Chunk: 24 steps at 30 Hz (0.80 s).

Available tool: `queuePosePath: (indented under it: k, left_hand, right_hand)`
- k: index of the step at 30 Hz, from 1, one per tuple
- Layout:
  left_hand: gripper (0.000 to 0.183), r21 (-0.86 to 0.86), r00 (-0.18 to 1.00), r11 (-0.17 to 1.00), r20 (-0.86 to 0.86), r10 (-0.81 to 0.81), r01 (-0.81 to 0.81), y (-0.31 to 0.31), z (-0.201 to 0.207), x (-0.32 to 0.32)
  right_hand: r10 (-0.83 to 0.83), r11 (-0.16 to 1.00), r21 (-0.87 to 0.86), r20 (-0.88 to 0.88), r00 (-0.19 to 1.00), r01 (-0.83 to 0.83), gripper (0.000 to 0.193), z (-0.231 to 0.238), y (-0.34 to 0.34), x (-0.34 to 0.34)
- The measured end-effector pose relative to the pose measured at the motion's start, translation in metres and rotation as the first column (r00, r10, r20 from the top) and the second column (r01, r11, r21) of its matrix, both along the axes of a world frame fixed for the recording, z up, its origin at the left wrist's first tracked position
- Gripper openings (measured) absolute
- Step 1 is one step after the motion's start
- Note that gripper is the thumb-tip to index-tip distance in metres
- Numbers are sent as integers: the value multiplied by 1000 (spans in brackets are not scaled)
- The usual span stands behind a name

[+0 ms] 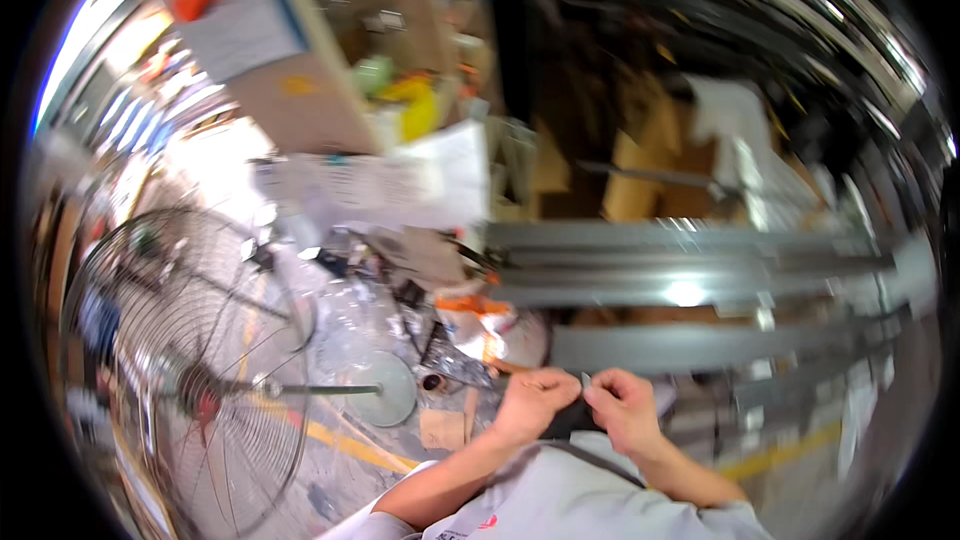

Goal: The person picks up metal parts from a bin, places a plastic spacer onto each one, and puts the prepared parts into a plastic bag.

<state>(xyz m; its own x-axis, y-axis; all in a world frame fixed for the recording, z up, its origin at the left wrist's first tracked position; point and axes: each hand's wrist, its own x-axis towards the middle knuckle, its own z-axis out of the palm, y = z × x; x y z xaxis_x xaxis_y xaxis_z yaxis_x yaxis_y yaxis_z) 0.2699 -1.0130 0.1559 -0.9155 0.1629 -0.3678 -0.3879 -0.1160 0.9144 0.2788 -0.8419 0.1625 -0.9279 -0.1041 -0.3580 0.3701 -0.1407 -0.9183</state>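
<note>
My left hand [537, 403] and my right hand [622, 402] are close together in front of my grey shirt. Fingers and thumb are pinched on both. A small pale sliver [587, 380] shows between the fingertips, too little and blurred to name. Just beyond my hands lie long grey metal profiles [690, 350], apart from my fingers as far as the blur shows.
A large wire-caged fan [205, 380] stands at the left, with a round grey disc [382, 390] beside it. Plastic-wrapped clutter [360, 325] covers the floor ahead. Papers [400, 185] hang or lie beyond it. Brown cardboard [640, 160] stands at the back right.
</note>
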Motion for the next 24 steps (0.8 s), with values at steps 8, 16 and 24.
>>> queuePosePath:
  k: [8,16,24]
  left_hand:
    - [3,159,838,823,-115,-533,546,45,-42,48]
    - [6,332,863,871,234,-449,363,108,-66,98]
    - [6,210,843,904,331,-424,372,214,-82,107]
  right_hand:
    - [140,990,-1,119,983,-141,9,2,73,108]
    - [-188,972,-95,232,954,215,14,-17,117,165]
    - [-87,974,215,77,993,69,18,-57,228,173]
